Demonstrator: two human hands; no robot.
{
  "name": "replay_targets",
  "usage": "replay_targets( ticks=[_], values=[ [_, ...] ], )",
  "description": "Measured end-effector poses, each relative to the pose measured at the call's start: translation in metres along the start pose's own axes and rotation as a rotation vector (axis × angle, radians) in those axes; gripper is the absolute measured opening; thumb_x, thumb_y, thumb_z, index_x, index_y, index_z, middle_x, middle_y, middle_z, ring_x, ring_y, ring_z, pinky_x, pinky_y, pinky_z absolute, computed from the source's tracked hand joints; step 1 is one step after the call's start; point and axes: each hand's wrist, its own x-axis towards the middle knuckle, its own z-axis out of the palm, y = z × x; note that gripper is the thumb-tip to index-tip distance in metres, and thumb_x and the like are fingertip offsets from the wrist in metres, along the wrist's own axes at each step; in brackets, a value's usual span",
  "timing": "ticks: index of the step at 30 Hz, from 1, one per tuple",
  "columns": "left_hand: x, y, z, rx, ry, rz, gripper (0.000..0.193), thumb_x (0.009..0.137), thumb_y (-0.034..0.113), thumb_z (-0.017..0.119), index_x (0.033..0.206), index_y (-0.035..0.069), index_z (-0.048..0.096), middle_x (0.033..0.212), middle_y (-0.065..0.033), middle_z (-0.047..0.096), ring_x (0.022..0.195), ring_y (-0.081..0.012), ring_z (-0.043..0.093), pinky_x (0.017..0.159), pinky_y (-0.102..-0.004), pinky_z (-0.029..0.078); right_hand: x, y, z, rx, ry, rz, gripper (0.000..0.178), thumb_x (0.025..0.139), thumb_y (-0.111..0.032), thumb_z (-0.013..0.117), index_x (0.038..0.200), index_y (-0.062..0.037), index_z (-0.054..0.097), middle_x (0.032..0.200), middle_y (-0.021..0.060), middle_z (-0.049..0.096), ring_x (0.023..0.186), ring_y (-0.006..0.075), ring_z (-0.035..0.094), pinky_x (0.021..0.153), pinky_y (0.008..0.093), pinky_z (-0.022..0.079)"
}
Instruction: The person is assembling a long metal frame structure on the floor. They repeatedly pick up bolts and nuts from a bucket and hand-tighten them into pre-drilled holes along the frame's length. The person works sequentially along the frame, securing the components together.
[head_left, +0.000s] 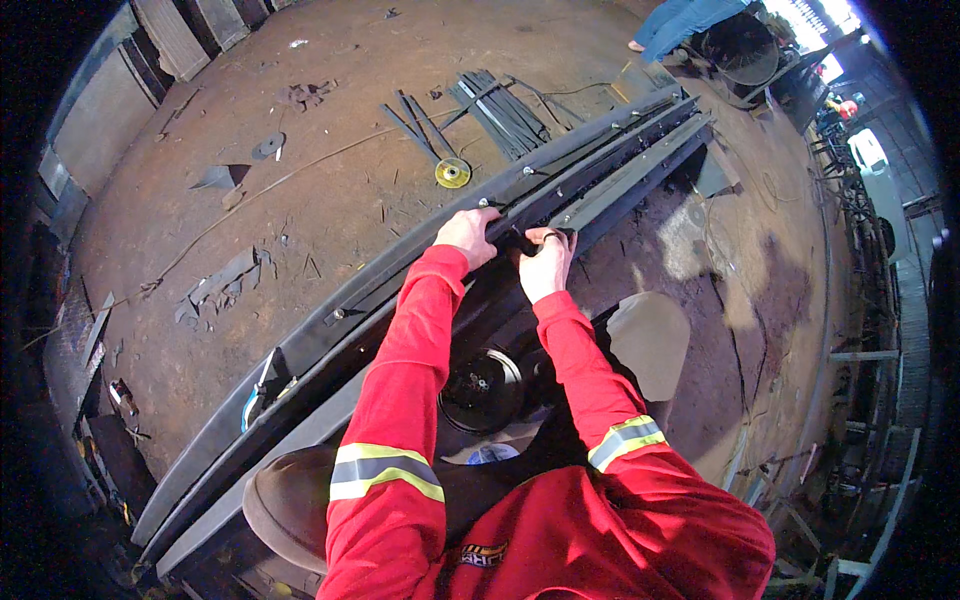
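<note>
A long dark steel frame (330, 315) of parallel bars runs from lower left to upper right across a rusty workshop floor. Both my arms, in red sleeves with reflective bands, reach to its middle. My left hand (467, 234) rests its fingers on the upper bar beside a small bolt head. My right hand (546, 260) is curled around a small dark part (522, 241) set between the bars, with a ring on one finger. The two hands are almost touching. What exactly the small part is stays unclear.
A bundle of dark metal strips (500, 105) and a yellow disc (452, 172) lie beyond the frame. Scrap pieces (225, 285) sit at the left. A black round wheel (482, 388) lies below my arms. Another person's legs (672, 22) stand at the top right.
</note>
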Motion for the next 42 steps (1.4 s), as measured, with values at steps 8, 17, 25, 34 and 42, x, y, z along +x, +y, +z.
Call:
replay_targets(
  ticks=[8,17,25,34,42],
  values=[
    [-0.002,0.002,-0.002,0.008,-0.016,-0.017,0.053,0.063,0.014,0.068,0.115,0.008,0.061,0.102,-0.0196,0.066,0.098,-0.0359,0.063,0.087,-0.041,0.05,-0.004,0.001,-0.006,-0.213,0.135,-0.337,0.025,0.071,-0.011,0.072,0.095,-0.0083,0.067,0.1,0.0076,0.065,0.112,0.0209,0.053,0.112,0.0511,0.017],
    [-0.003,0.005,-0.006,0.038,-0.038,-0.022,0.054,0.064,0.013,0.069,0.118,0.008,0.06,0.106,-0.0199,0.065,0.101,-0.0357,0.062,0.089,-0.0411,0.049,0.002,0.01,0.0,-0.14,0.14,-0.372,0.018,0.082,-0.021,0.066,0.096,-0.0086,0.069,0.095,0.007,0.067,0.107,0.021,0.054,0.11,0.0516,0.019],
    [-0.003,0.005,-0.005,0.019,-0.036,-0.042,0.057,0.062,0.013,0.071,0.117,0.007,0.061,0.106,-0.0191,0.065,0.102,-0.0344,0.062,0.089,-0.0401,0.049,0.0,-0.001,-0.006,-0.225,0.186,-0.385,0.021,0.083,-0.024,0.065,0.102,-0.0132,0.068,0.095,0.0058,0.067,0.106,0.024,0.053,0.111,0.0522,0.018],
    [-0.002,0.004,-0.001,-0.008,-0.018,-0.032,0.054,0.06,0.013,0.07,0.113,0.006,0.063,0.106,-0.0198,0.065,0.101,-0.0341,0.062,0.089,-0.0392,0.049,0.005,0.006,-0.001,0.085,0.064,-0.078,0.033,0.064,-0.004,0.076,0.093,-0.0092,0.061,0.089,0.0069,0.067,0.101,0.0225,0.058,0.115,0.05,0.014],
    [0.001,-0.006,-0.005,-0.052,-0.039,0.042,0.055,0.061,0.011,0.068,0.115,0.002,0.062,0.109,-0.0214,0.064,0.104,-0.0327,0.061,0.091,-0.0382,0.048,0.003,0.016,0.009,-0.003,0.1,-0.209,0.019,0.07,-0.014,0.077,0.084,-0.0068,0.065,0.086,0.0064,0.067,0.101,0.0211,0.06,0.114,0.0497,0.016]
  ],
)
